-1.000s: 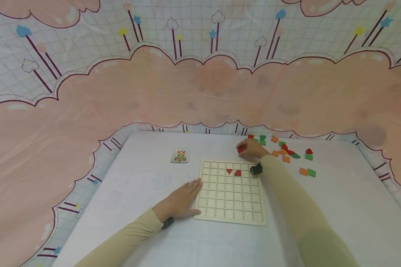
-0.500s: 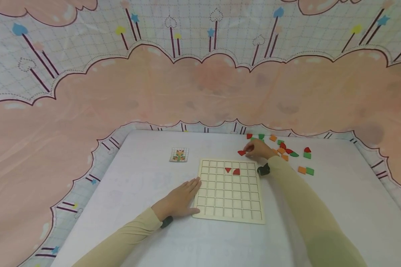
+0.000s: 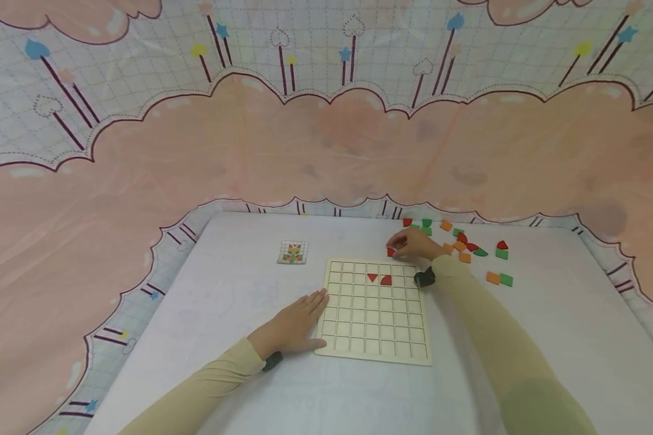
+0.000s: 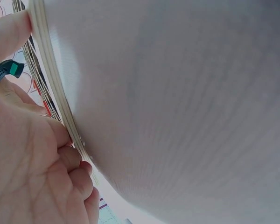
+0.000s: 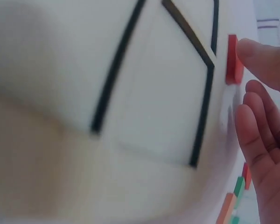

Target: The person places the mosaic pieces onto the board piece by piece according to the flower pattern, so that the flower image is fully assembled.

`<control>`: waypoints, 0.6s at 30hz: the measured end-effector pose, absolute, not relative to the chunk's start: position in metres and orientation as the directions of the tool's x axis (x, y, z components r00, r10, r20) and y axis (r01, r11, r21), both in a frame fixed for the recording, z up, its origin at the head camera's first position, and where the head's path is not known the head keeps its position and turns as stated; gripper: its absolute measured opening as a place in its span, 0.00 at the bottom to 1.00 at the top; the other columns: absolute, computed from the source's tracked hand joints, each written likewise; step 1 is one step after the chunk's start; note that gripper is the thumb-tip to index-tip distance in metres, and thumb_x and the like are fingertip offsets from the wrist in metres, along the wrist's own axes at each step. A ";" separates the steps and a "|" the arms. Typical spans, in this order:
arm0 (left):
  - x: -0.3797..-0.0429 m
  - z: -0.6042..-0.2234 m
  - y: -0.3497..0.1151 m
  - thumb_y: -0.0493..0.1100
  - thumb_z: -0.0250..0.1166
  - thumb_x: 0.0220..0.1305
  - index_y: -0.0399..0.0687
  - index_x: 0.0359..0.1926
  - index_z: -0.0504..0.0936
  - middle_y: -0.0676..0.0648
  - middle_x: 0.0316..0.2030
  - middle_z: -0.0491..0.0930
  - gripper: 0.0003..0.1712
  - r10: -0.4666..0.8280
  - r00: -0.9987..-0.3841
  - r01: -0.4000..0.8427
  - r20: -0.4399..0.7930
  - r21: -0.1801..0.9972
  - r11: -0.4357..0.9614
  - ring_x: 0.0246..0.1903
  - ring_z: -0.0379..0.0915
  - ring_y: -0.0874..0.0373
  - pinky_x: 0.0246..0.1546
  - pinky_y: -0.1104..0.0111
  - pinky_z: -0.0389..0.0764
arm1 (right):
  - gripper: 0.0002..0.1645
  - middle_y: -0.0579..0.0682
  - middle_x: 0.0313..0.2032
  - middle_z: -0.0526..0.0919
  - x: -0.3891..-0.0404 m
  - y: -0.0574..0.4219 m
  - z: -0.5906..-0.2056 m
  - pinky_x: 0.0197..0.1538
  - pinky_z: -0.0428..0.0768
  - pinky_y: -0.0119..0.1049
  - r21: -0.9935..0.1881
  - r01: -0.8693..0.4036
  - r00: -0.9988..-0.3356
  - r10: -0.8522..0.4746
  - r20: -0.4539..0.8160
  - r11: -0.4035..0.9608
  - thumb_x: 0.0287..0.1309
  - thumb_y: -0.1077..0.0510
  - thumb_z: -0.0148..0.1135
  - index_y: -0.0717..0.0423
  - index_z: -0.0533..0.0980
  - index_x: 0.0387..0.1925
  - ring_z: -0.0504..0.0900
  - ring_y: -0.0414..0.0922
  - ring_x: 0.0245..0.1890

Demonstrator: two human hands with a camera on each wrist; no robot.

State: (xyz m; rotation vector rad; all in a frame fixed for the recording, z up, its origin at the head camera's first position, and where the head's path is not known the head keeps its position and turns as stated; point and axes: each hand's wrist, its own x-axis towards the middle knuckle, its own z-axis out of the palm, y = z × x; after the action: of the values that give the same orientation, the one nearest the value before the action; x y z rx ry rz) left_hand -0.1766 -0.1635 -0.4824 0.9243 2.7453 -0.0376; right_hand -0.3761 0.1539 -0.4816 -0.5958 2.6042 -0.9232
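The grid board [image 3: 358,314] looks like wood, smooth and matt. Under it the worktop [image 3: 223,308] shows a finely ribbed, cloth-like surface, and behind it the printed backdrop [image 3: 332,157] resembles lightly creased fabric. The red piece [image 5: 231,60] just beyond the board's far edge looks smooth; painted wood or plastic, unclear which.

There is one pale wooden grid board [image 3: 372,329], one small white square picture card [image 3: 292,252], two flat red pieces [image 3: 386,281] on this board, and five flat orange square pieces [image 3: 493,278] in sight.
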 end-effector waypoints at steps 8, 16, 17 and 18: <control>-0.176 -0.480 -0.164 0.68 0.52 0.62 0.36 0.72 0.48 0.39 0.73 0.45 0.52 0.593 -0.769 0.596 -0.239 0.065 0.800 0.73 0.42 0.48 0.72 0.59 0.53 | 0.19 0.55 0.45 0.80 -0.371 0.150 -0.480 0.49 0.77 0.39 -0.634 -0.219 -0.868 -0.445 -0.220 0.741 0.50 0.62 0.68 0.57 0.81 0.46 0.74 0.49 0.43; -0.176 -0.480 -0.165 0.68 0.52 0.62 0.37 0.72 0.48 0.39 0.73 0.45 0.52 0.584 -0.775 0.589 -0.242 0.060 0.806 0.73 0.42 0.49 0.73 0.59 0.52 | 0.21 0.55 0.42 0.81 -0.372 0.157 -0.482 0.49 0.78 0.40 -0.625 -0.250 -0.865 -0.461 -0.198 0.739 0.49 0.61 0.69 0.60 0.80 0.47 0.75 0.48 0.42; -0.176 -0.481 -0.165 0.68 0.51 0.62 0.37 0.72 0.47 0.39 0.74 0.44 0.52 0.584 -0.775 0.588 -0.242 0.060 0.806 0.73 0.42 0.49 0.73 0.59 0.52 | 0.21 0.56 0.43 0.81 -0.372 0.157 -0.482 0.49 0.78 0.40 -0.629 -0.250 -0.865 -0.461 -0.196 0.736 0.48 0.61 0.69 0.60 0.80 0.47 0.76 0.48 0.42; -0.176 -0.481 -0.165 0.68 0.51 0.62 0.37 0.72 0.47 0.39 0.74 0.44 0.52 0.584 -0.775 0.589 -0.242 0.062 0.806 0.73 0.42 0.49 0.73 0.59 0.52 | 0.21 0.56 0.42 0.80 -0.371 0.157 -0.483 0.49 0.78 0.40 -0.633 -0.248 -0.867 -0.459 -0.193 0.734 0.48 0.61 0.69 0.60 0.80 0.47 0.76 0.48 0.42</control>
State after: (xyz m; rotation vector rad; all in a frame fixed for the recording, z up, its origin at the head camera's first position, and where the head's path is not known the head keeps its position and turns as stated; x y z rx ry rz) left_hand -0.1764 -0.1648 -0.4815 0.9067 2.7433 -0.0255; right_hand -0.3715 0.1575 -0.4826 -0.5484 2.5990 -0.8794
